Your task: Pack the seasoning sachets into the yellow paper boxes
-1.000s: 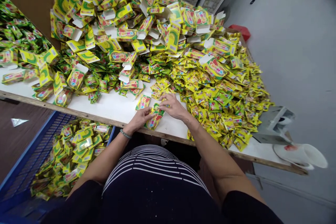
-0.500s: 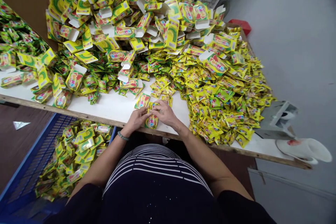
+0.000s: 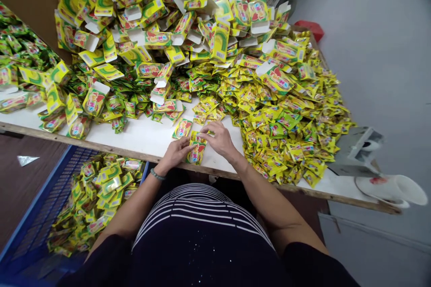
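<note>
- Because heaps cover much of the white table (image 3: 141, 136), the bare strip near the centre of the frame seems the best place to work.
- Across the top of the frame, the pile of cartons (image 3: 151, 13) looks loose, so low, short reaches would disturb it least.
- Right of centre, the mound of yellow sachets (image 3: 286, 125) is probably easiest to draw from at its near edge.
- The left hand (image 3: 175, 153), at frame centre, is clamped on the left side of a small box (image 3: 196, 154); firm but light pressure should spare the card.
- The right hand (image 3: 218, 138) has thumb and fingertips close together by the box's upper end; whether they pinch anything, I cannot tell.
- The small box lies by the table's front edge, printed face up, and is best kept steady.
</note>
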A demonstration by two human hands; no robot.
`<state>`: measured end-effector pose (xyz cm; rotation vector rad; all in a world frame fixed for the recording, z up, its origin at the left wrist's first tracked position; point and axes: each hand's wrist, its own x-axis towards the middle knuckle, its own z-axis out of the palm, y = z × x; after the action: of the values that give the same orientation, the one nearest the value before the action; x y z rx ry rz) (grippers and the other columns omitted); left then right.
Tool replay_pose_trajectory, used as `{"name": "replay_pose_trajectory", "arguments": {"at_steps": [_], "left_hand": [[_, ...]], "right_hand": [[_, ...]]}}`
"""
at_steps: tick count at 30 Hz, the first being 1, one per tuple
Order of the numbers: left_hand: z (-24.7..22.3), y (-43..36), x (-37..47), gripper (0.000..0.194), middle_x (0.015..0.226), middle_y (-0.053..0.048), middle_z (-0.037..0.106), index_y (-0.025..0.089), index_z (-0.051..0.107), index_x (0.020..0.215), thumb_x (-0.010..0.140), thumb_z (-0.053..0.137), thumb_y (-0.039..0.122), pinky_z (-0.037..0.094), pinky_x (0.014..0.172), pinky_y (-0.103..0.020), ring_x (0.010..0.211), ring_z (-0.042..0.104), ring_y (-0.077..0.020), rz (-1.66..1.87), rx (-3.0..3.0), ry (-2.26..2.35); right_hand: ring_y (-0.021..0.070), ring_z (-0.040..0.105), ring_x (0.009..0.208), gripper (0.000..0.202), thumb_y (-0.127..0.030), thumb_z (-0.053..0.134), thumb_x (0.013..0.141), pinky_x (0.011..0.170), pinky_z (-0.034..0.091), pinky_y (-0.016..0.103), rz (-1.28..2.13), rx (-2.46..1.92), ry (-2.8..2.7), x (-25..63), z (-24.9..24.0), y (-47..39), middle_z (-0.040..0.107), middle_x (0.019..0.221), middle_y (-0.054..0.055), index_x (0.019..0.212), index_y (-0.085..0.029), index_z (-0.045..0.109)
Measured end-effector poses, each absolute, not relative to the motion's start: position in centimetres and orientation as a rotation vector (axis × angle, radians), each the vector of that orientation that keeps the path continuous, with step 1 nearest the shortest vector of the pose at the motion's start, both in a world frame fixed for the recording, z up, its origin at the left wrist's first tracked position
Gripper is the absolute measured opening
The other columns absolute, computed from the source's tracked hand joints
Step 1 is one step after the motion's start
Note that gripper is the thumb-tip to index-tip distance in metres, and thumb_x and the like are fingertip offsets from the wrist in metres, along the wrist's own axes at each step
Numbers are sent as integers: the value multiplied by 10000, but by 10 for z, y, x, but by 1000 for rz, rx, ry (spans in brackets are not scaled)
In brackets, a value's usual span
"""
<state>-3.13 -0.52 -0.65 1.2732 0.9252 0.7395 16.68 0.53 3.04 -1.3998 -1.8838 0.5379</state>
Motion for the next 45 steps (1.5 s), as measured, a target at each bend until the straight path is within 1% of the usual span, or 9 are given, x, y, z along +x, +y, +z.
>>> {"name": "replay_pose_trajectory", "arguments": {"at_steps": [3,17,21,24,27,31,35,41,45], "left_hand": [[-7,-5,-31,400,723,3,606,154,652,955,759,729,495,473,731,-273,786,586,-175,741,1298,954],[-6,-6,-33,348,681,3,576,163,647,882,764,725,481,469,681,-266,722,568,-167,751,1341,910],[-6,-6,-33,354,680,8,568,150,655,893,747,748,458,461,690,-260,715,558,-158,746,1330,909],[-5,-7,-32,354,705,-1,593,147,674,917,755,739,455,468,720,-266,737,564,-165,749,1343,925],[-4,-7,-33,353,740,-11,633,158,697,952,756,734,449,477,746,-272,766,575,-178,744,1373,932],[-3,-6,-34,331,746,-16,662,177,713,979,782,705,442,485,763,-279,790,593,-193,752,1429,942],[-3,-5,-35,306,726,-14,666,182,701,1006,811,679,416,480,752,-278,771,594,-190,753,1510,967],[-3,-11,-32,479,597,63,545,177,493,1296,879,610,380,393,642,-246,573,493,-137,777,1520,1020],[-2,-15,-30,440,732,24,631,193,441,1314,911,558,326,369,656,-251,626,534,-142,756,1660,1041]], "right_hand": [[231,544,866,205,-329,680,878,849,422,385,551,-1326,-2013,168,38,9,679,767,48,699,-230,688],[229,628,955,134,-221,677,855,869,363,378,724,-1436,-2288,171,41,15,735,892,49,742,-219,751],[173,599,740,211,-167,612,853,723,361,296,998,-1300,-2552,175,53,31,684,686,-4,699,-230,742],[151,559,647,202,-262,595,878,654,367,269,1309,-1178,-2591,179,64,38,657,647,-26,759,-244,756],[192,617,820,291,-446,549,922,747,411,294,1277,-1198,-2453,177,69,35,701,783,2,878,-257,766],[214,615,872,475,-519,454,973,819,382,328,1120,-1319,-2489,165,64,28,674,731,23,694,-236,714],[206,609,832,503,-443,434,1001,808,360,330,1100,-1375,-2577,157,58,27,669,700,19,622,-222,679],[285,546,1215,193,-294,590,940,1044,255,508,764,-1496,-2272,163,45,7,739,994,60,863,-258,764],[318,532,1271,187,-213,597,926,1077,209,594,868,-1494,-2331,163,36,0,750,933,51,816,-248,744]]}}
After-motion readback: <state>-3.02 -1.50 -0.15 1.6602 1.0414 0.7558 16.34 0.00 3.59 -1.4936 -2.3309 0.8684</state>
